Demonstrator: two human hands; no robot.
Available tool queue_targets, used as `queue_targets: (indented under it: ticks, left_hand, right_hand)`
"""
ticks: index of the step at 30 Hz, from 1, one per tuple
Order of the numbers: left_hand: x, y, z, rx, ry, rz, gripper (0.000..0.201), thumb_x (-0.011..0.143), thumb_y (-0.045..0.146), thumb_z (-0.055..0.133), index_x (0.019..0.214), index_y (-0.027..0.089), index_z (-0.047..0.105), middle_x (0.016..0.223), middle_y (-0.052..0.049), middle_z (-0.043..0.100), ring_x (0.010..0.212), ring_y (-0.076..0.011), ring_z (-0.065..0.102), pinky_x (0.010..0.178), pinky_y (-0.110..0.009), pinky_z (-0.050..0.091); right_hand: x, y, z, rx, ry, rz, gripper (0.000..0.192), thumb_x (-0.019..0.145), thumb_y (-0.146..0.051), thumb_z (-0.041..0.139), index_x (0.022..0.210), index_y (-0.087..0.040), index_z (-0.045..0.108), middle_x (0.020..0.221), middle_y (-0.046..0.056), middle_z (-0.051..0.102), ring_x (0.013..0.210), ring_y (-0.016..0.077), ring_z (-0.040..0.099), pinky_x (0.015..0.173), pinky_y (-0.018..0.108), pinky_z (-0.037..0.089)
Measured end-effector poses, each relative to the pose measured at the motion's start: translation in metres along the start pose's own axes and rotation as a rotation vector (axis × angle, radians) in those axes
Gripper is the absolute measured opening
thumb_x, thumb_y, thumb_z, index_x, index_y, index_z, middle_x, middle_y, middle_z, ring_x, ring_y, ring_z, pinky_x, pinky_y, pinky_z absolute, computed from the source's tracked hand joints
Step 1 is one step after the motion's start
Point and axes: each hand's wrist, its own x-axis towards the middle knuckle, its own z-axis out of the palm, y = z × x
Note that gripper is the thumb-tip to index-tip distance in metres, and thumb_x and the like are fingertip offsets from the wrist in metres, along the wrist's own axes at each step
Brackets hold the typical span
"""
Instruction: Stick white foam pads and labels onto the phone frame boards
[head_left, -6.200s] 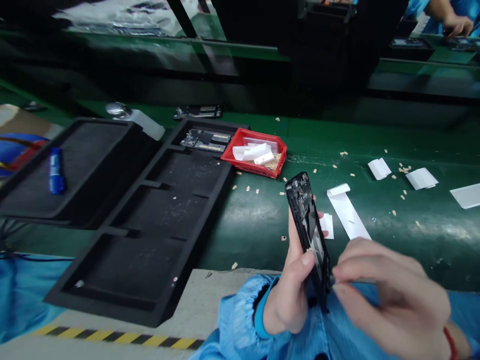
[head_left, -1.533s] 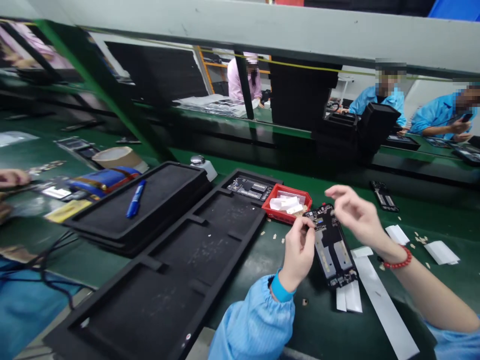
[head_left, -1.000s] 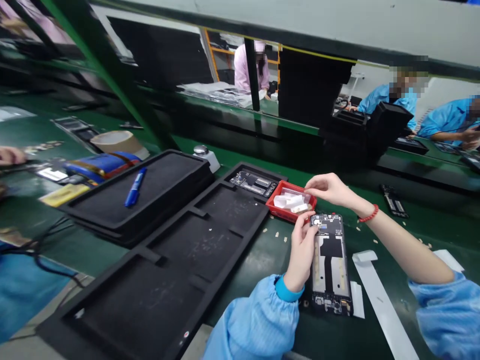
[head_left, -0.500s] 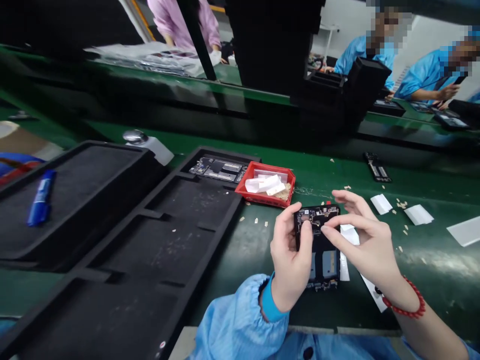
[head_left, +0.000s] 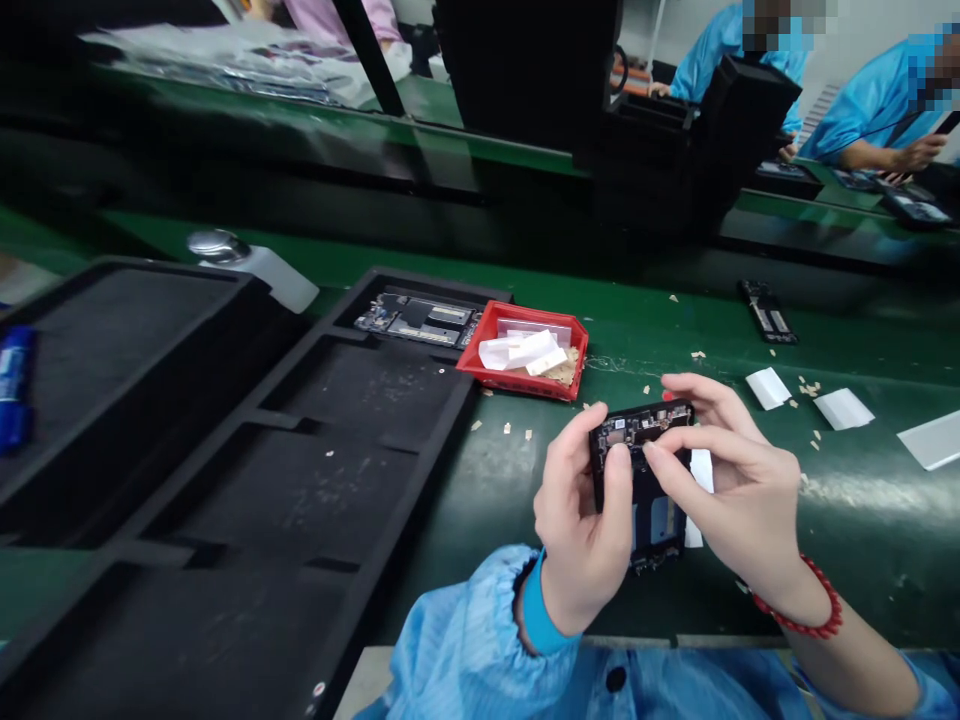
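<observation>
A second ago your right hand (head_left: pixel 739 490) was reaching over the red bin (head_left: pixel 525 352); now it has come back from the bin and closed on the top end of the phone frame (head_left: pixel 641 470), forefinger pressing beside your left thumb. Your left hand (head_left: pixel 581 525) has lifted the frame off the belt, where it lay flat just this side of the bin, and tilted it up toward you.
</observation>
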Motion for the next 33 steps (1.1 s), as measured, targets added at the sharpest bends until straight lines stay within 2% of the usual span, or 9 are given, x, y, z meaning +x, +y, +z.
queue_targets:
  ticks: [5, 12, 18, 24, 27, 33]
  left_hand:
    - [-0.006, 0.002, 0.0, 0.047, 0.042, 0.05, 0.037, 0.097, 0.017, 0.06, 0.134, 0.024, 0.062, 0.114, -0.005, 0.077, 0.096, -0.0184, 0.078, 0.083, -0.024, 0.064]
    - [-0.008, 0.005, 0.002, 0.088, 0.128, 0.088, 0.038, 0.095, 0.016, 0.064, 0.131, 0.025, 0.065, 0.109, -0.003, 0.079, 0.086, -0.0161, 0.078, 0.078, -0.021, 0.064]
    - [-0.005, 0.008, 0.003, 0.077, 0.132, 0.104, 0.035, 0.094, 0.02, 0.066, 0.129, 0.019, 0.066, 0.101, -0.005, 0.08, 0.078, -0.0167, 0.078, 0.071, -0.023, 0.065]
    - [-0.001, 0.009, 0.005, 0.086, 0.142, 0.108, 0.041, 0.085, 0.007, 0.072, 0.124, 0.02, 0.066, 0.096, -0.001, 0.08, 0.073, -0.012, 0.077, 0.07, -0.017, 0.063]
    - [0.0, 0.007, 0.004, 0.096, 0.147, 0.116, 0.044, 0.081, 0.002, 0.073, 0.122, 0.018, 0.067, 0.096, -0.001, 0.08, 0.074, -0.012, 0.077, 0.071, -0.017, 0.063]
    - [0.001, 0.005, 0.005, 0.129, 0.149, 0.139, 0.04, 0.082, 0.004, 0.071, 0.12, 0.017, 0.067, 0.095, -0.003, 0.08, 0.073, -0.0137, 0.077, 0.069, -0.019, 0.064]
  right_hand:
    - [-0.009, -0.006, 0.008, 0.056, 0.079, 0.048, 0.013, 0.087, -0.016, 0.07, 0.077, -0.025, 0.071, 0.122, 0.009, 0.065, 0.112, 0.0261, 0.067, 0.096, 0.045, 0.061]
    - [-0.014, -0.011, 0.015, 0.106, 0.158, 0.039, 0.015, 0.085, -0.011, 0.07, 0.078, -0.024, 0.071, 0.12, 0.009, 0.066, 0.112, 0.0257, 0.067, 0.094, 0.044, 0.062]
    - [-0.017, -0.011, 0.016, 0.109, 0.16, 0.034, 0.016, 0.083, -0.008, 0.071, 0.08, -0.024, 0.072, 0.123, 0.009, 0.065, 0.115, 0.0274, 0.067, 0.093, 0.044, 0.062]
    - [-0.018, -0.012, 0.018, 0.099, 0.182, 0.022, 0.016, 0.082, -0.007, 0.073, 0.08, -0.024, 0.073, 0.121, 0.009, 0.066, 0.11, 0.0256, 0.069, 0.088, 0.04, 0.064]
    - [-0.02, -0.011, 0.018, 0.107, 0.183, 0.013, 0.017, 0.083, -0.006, 0.072, 0.083, -0.022, 0.074, 0.124, 0.009, 0.066, 0.111, 0.025, 0.07, 0.091, 0.04, 0.064]
    - [-0.023, -0.008, 0.014, 0.142, 0.143, 0.017, 0.021, 0.084, -0.003, 0.07, 0.091, -0.022, 0.077, 0.134, 0.009, 0.065, 0.105, 0.0223, 0.073, 0.091, 0.037, 0.064]
